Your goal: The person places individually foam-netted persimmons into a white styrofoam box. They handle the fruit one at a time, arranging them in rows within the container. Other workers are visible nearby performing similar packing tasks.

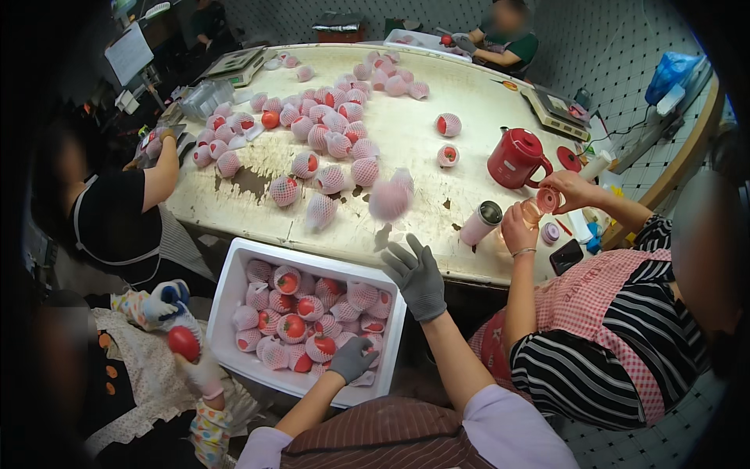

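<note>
My right hand, in a grey knit glove, is raised with its fingers apart and nothing in it. Just beyond its fingertips, over the table, a tomato in a pink foam net looks blurred, as if moving. A white foam box stands before me, filled with red tomatoes in foam nets. My left hand, gloved alike, is low over the tomatoes at the box's near right side. Its fingers are bent, and whether they grip a tomato is hidden.
On the worn white table lie many netted tomatoes, a red kettle, a pink tumbler and scales. At right a co-worker's hands hold a cup. Left of the box another co-worker holds a tomato.
</note>
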`<state>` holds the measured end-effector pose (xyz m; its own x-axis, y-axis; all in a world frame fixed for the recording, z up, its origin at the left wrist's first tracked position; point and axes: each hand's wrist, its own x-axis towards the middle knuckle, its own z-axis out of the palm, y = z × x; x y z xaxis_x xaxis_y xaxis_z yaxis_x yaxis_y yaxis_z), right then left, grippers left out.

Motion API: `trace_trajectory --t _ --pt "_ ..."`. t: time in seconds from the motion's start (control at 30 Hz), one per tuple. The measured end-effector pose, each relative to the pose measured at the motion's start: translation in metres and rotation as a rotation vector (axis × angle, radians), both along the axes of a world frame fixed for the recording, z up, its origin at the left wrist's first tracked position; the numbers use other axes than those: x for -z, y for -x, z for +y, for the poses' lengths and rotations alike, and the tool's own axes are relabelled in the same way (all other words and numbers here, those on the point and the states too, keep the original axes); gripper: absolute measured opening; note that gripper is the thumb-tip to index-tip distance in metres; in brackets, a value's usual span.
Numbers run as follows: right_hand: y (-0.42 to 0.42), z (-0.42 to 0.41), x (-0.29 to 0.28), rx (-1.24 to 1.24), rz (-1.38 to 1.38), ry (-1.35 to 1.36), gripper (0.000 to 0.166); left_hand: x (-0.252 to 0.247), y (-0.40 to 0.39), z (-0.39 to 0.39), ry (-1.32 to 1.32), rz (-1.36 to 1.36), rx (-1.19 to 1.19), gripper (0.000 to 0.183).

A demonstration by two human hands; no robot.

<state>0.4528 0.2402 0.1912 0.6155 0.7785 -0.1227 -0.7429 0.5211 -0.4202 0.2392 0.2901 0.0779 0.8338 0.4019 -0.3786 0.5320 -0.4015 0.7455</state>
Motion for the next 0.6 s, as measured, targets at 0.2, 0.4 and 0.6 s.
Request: trace_trajectory --t 0.2,0.4,0.6 --pt "0.029 -0.011 0.032 -0.176 -0.283 0.243 0.042 0.000 -0.005 0.007 -0.204 0.141 0.199 0.043" --pt "0.056 -0.025 0.058 -0.416 -0.353 0.525 0.039 0.008 -0.017 0.003 -0.199 0.173 0.263 0.045" --pt "0.056 -0.035 0.074 -0.456 -0.349 0.608 0.037 0.019 -0.022 -0.003 -0.144 0.185 0.274 0.050"
